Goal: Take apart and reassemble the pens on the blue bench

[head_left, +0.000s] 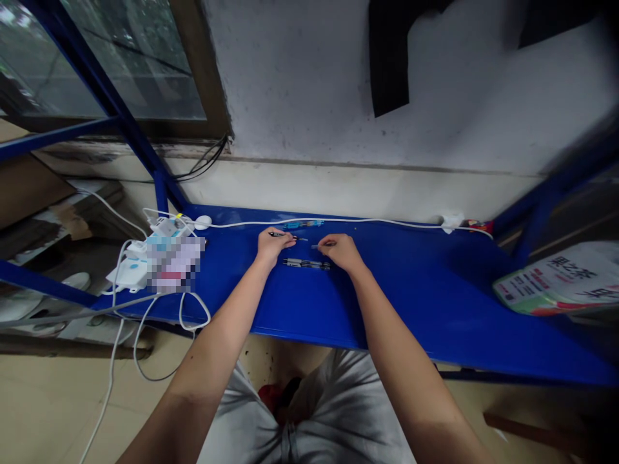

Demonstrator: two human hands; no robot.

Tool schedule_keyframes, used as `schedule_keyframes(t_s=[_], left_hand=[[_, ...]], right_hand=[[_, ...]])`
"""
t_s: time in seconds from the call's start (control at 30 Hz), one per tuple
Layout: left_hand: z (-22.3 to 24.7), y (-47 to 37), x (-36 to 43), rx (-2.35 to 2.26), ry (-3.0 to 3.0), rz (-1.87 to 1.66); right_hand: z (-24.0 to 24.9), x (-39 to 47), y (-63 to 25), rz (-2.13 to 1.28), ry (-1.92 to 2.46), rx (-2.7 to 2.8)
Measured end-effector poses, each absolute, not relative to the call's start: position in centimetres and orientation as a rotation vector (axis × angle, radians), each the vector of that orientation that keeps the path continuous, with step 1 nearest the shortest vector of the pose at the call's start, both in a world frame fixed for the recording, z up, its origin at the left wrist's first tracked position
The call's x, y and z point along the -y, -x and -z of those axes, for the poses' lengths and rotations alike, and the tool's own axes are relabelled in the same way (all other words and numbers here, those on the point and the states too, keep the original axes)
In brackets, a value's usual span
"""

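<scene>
My left hand (272, 246) is closed around a dark pen (300, 239), whose thin pale end sticks out to the right. Facing it across a small gap, my right hand (341, 251) pinches a small, slim pen part (314, 246) with a clear or whitish end; its exact kind is too small to tell. Just below both hands, several black-and-clear pens (305, 263) lie side by side on the blue table (411, 290). Behind the hands is a row of thin blue pens or refills (304, 224), near the white cable.
Power strips (129, 273), a blurred-out item (176, 264) and looping cables crowd the left end. A white cable (377, 221) runs along the back edge. At the right stands a printed plastic package (556, 280). Blue frame posts (536, 212) flank the table.
</scene>
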State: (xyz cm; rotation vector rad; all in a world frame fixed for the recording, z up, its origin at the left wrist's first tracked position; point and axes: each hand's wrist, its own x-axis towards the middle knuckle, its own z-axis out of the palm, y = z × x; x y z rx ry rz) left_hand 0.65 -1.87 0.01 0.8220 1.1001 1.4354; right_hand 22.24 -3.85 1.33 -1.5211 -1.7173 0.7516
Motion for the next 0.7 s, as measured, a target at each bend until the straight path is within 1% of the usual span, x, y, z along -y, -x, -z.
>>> schedule_keyframes(t_s=[0.27, 0.43, 0.7], left_hand=[[0.6, 0.2, 1.2, -1.022, -1.001, -1.415], [1.1, 0.8, 0.6, -1.067, -1.09, -1.39], [0.3, 1.5, 0.3, -0.997, -1.046, -1.615]], right_hand=[[-1.4, 3.8, -22.4, -0.692, 1.534, 1.732], [-1.4, 3.9, -22.4, -0.678, 1.514, 1.742], [-1.2, 3.8, -22.5, -0.715, 1.476, 1.747]])
